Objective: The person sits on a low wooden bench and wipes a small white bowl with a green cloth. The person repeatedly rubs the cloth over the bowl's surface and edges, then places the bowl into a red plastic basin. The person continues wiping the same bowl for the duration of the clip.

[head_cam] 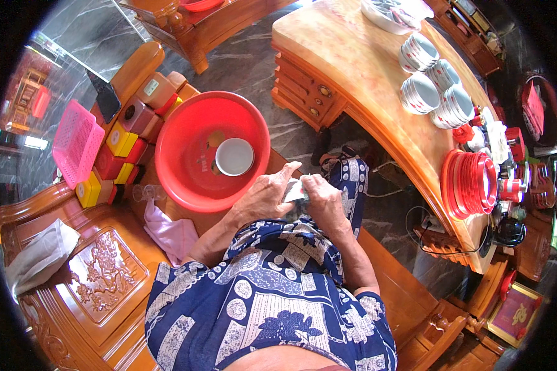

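Observation:
In front of my lap, my left hand [265, 195] and my right hand [324, 200] both grip a small white object [295, 191] with a red mark. Fingers cover most of it; it may be a bowl, but its full shape is hidden. Left of my hands, on the wooden bench, rests a large red plastic basin [185, 153]. Inside it lies one white bowl [235, 156], opening upward. Close to my left forearm a pale pink cloth [171, 229] is draped on the bench, beside a clear glass [148, 192].
Several stacks of patterned white bowls [420, 94] stand on the curved stone-topped table [352, 60] at right, with a stack of red plates [469, 184]. Stacked boxes [120, 139] and a pink plastic basket [79, 143] occupy the bench's left. A grey cloth [44, 255] hangs over the backrest.

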A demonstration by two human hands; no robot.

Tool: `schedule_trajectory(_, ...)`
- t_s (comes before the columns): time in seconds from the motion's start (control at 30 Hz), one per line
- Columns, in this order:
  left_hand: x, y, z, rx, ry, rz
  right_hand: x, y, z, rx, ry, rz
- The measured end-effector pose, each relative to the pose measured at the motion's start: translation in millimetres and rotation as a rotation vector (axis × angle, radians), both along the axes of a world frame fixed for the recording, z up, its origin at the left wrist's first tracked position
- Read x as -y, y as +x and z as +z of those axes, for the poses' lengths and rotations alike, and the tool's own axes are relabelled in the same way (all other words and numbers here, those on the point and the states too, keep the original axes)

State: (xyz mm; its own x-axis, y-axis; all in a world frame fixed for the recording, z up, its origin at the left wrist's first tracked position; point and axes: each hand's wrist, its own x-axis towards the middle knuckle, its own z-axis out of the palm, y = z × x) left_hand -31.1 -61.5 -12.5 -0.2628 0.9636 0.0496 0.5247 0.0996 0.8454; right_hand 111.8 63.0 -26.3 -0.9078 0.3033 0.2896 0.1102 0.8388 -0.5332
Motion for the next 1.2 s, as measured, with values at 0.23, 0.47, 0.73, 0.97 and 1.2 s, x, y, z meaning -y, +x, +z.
schedule_trajectory(0.23, 4.1, -1.9, -8.6, 0.045, -0.023, -0.006, 6.2, -13.4, 2.3, -0.001, 0.065, 0.191)
schedule_trajectory(0.47, 7.3, -10.2, -15.2, 0.301, -0.011, 0.177, -3.1, -21.1, -14.9, -0.154, -0.378, -0.010)
schedule_trajectory(0.73, 3.0, -3.8, -17.6, 0.435, 0.092, 0.328, 3.3, -23.2, -40.6, -0.307, -0.870, -0.207)
schedule_trajectory(0.97, -4.6, 6.1, -22.1, 0.305, 0.269, 0.497, 23.3, -26.4, -60.0, -0.323, -1.446, -0.427)
schedule_trajectory(1.2, -9.7, 8.4, -25.7, 0.182, 0.309, 0.563, 39.2, -25.5, -71.4, -0.222, -1.848, -0.475)
